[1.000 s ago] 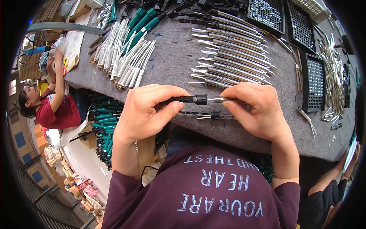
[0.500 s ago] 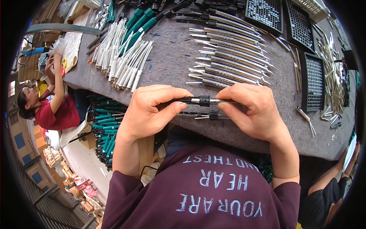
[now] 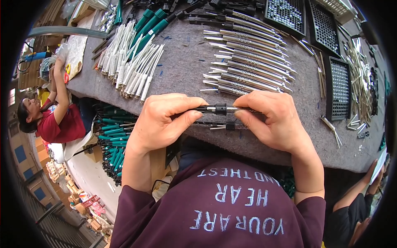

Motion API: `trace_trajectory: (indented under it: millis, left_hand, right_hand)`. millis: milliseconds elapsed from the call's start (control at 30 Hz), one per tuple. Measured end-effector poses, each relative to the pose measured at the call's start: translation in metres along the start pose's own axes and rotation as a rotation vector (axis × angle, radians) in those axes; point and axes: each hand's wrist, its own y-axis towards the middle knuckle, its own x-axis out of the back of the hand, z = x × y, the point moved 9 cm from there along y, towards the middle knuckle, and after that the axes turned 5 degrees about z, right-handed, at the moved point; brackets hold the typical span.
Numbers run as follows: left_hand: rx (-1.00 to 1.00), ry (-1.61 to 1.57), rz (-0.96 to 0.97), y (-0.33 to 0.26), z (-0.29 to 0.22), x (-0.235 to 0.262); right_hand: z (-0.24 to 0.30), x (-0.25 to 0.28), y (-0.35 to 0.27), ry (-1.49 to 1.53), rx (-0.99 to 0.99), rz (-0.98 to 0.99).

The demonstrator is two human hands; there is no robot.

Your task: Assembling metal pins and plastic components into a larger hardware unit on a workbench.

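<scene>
Between my hands, just above the table's near edge, is a slim rod-like assembly with a black collar (image 3: 221, 109) at its middle. My left hand (image 3: 163, 120) pinches its dark end between thumb and forefinger. On the other side of the collar, my right hand (image 3: 275, 120) pinches the metal part the same way. Fingers hide both ends of the rod. A similar piece with a black collar (image 3: 230, 126) and white wires lies just below it at the table edge. Beyond my hands, perforated metal tubes (image 3: 254, 62) with white wires are laid out in a row.
White-wired rods (image 3: 130, 70) are heaped at left beside green handles (image 3: 144, 35). Black trays (image 3: 340, 89) of small metal parts stand at right, near loose metal pieces (image 3: 359, 78). More green handles (image 3: 113, 142) pile below the table's left edge. Another person (image 3: 62, 120) works at far left.
The view has shifted very slightly. Both hands keep the same pinch on the rod, with no clear movement.
</scene>
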Motion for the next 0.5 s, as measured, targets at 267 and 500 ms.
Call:
trace_trajectory:
  millis: [267, 500]
  left_hand:
    - [0.011, -0.031, 0.032, -0.0006, 0.0028, -0.0016]
    - [0.060, -0.085, 0.012, -0.0014, 0.0053, 0.0000]
  right_hand:
    - [-0.0017, 0.0019, 0.0004, 0.085, -0.056, 0.013]
    - [-0.0006, 0.0005, 0.0008, 0.097, -0.035, 0.026]
